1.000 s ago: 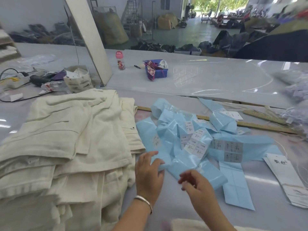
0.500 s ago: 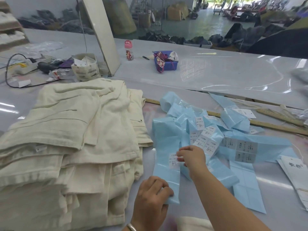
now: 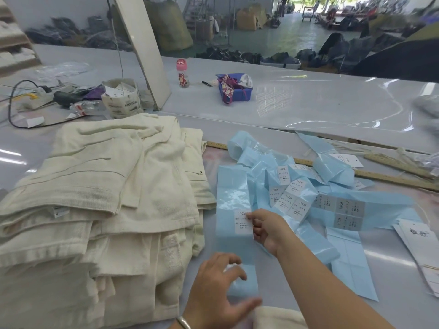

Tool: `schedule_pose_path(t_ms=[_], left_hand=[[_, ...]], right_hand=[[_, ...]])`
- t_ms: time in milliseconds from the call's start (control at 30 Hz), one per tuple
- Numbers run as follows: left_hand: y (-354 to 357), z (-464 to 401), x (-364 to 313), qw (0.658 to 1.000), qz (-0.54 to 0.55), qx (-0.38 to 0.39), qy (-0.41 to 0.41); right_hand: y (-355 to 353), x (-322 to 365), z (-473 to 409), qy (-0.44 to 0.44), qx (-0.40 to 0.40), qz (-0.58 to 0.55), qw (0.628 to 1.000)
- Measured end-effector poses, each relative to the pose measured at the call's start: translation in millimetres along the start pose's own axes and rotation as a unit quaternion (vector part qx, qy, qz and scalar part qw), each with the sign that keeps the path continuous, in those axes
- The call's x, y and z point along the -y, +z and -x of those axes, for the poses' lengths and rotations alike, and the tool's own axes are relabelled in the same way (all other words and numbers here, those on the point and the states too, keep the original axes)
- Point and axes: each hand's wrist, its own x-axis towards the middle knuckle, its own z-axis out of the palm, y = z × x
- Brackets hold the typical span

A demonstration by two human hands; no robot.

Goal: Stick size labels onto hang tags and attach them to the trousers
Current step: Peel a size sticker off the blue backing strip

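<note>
label (image 3: 242,222) print too small to read past "1103", right edge hidden under right hand (image 3: 268,230) | left hand (image 3: 219,292) motion-blurred, covered near end of blue backing strip (image 3: 234,198) | hang tags (image 3: 425,248) cut off by right edge | trousers (image 3: 95,210) cut off left and bottom

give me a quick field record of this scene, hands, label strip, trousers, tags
left hand: left hand holds down the near end of the blue backing strip
right hand: right hand pinches the edge of a white size label on that strip
trousers: cream trousers stacked left of the strips
hang tags: white hang tags at right edge, none in hand
other labels: more size labels on tangled strips behind the right hand
stage: label not yet on a tag
</note>
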Motion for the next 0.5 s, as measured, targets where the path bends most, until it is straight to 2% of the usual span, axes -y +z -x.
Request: schedule_pose_path(t_ms=[67, 167, 300, 500], left_hand=[[-7.5, -20.0, 0.9, 0.996, 0.042, -0.062, -0.057], [-16.8, -59.2, 5.0, 0.987, 0.000, -0.132, -0.088], [-22.4, -90.7, 10.4, 0.988, -0.035, -0.088, -0.120], [-26.6, -103.2, 9.5, 0.992, -0.021, -0.060, -0.113]], right_hand=[[0.5, -0.7, 1.9, -0.030, 0.013, 0.002, 0.999], [1.8, -3.0, 9.3, -0.042, 0.049, -0.051, 0.997], [4.9, -3.4, 17.6, -0.032, 0.074, -0.084, 0.993], [4.4, 2.3, 27.2, -0.028, 0.063, -0.046, 0.997]])
